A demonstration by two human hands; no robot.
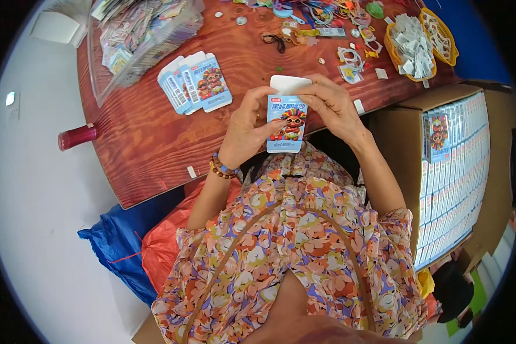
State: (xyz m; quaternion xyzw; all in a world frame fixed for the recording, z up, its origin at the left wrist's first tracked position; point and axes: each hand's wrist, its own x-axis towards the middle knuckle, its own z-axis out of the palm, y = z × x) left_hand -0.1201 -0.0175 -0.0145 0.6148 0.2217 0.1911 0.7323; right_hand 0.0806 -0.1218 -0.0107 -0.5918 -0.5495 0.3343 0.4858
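Observation:
A small light-blue card box (286,129), printed with a colourful cartoon figure, stands upright between my hands at the near table edge. Its white top flap (290,84) is raised. My left hand (249,123) grips the box's left side, thumb across the printed front. At the top right corner, the fingers of my right hand (332,106) pinch around the flap. Whether anything is inside the box cannot be seen. To the left on the table lies a fanned stack of flat blue boxes (215,86) of the same print.
A clear plastic bin (100,86) of packets stands back left. Yellow baskets (433,71) hold white packets and rings. Small trinkets (327,17) litter the far table. At right, a carton (397,132) is packed with rows of blue boxes. A red cylinder (77,137) juts past the left edge.

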